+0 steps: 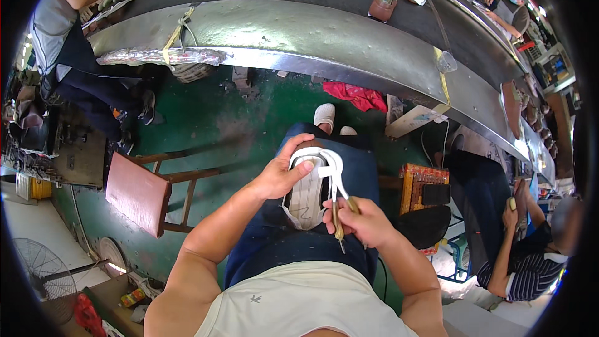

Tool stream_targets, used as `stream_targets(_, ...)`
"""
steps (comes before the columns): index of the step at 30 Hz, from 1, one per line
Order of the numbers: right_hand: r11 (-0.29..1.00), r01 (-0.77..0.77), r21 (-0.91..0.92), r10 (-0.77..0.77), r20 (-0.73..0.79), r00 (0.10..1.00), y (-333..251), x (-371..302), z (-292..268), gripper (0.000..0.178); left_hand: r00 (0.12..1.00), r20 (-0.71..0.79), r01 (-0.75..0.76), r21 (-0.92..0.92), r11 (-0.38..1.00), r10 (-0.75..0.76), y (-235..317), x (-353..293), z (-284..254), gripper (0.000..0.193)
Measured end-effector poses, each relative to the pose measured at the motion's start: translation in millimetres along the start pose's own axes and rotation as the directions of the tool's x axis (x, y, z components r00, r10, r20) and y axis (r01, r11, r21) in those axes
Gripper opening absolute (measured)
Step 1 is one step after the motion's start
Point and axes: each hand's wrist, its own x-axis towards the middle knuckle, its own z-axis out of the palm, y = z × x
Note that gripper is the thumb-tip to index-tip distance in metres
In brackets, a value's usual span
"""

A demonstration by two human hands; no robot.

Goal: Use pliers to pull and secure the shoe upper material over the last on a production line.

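Observation:
An upturned shoe (306, 203) rests on my lap with its pale sole facing up. My left hand (281, 173) is closed on the shoe's far left edge, the thumb lying on the sole. A white strip (336, 161) curves around the far end of the shoe and hangs down its right side. In my right hand (368, 221) is a slim tool (337, 224) with a brownish handle and a thin pointed metal end, held beside the sole's right edge. The strip's loose ends reach the right fingers; whether these grip them cannot be made out.
Ahead runs a conveyor (299, 31) with a metal edge, carrying several shoes. A padded stool (137, 193) stands left on the green floor. Other people work at left (68, 37), right (524, 256) and far right (511, 12). A fan (43, 268) is at lower left.

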Motion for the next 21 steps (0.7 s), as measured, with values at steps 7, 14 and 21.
stream_targets(7,0.835,0.061,-0.547,-0.095,-0.033,0.995,-16.7,1.4,-12.7,0.029,1.000,0.009,0.013,0.075,0.997,-0.014,-18.2,7.6,-6.8,0.057)
stream_targets(14,0.955,-0.034,-0.293,0.030,-0.018,0.999,-39.2,20.6,-26.0,0.022,0.992,0.005,-0.122,0.336,0.934,0.128,-20.3,18.0,-15.2,0.052)
stream_targets(21,0.555,0.090,-0.827,-0.327,-0.118,0.938,14.5,66.4,-39.4,0.026,0.989,-0.069,-0.113,0.236,0.965,0.133,-52.0,26.8,-25.3,0.044)
